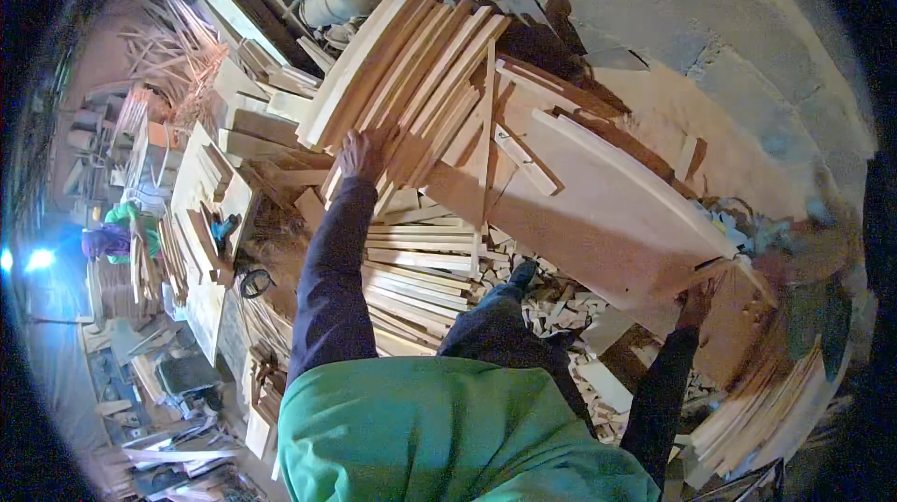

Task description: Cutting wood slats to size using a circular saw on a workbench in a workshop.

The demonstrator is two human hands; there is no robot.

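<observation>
Several wooden boards [411, 82] lie stacked at upper centre, likely stiff, heavy together, best held by their ends; the left hand [363, 155] touches them, fingers spread; the right hand [695, 304], lower right, I cannot tell

Hands: 2, left hand [363, 155] upper centre, right hand [693, 304] lower right. Worktop [570, 236] right of centre: 1. Short strip [528, 162] on it: 1. Round bright lights [40, 259], far left: 2. Co-worker [122, 212], left: 1. Boards [397, 72], upper centre: over five, exact count unclear.
</observation>
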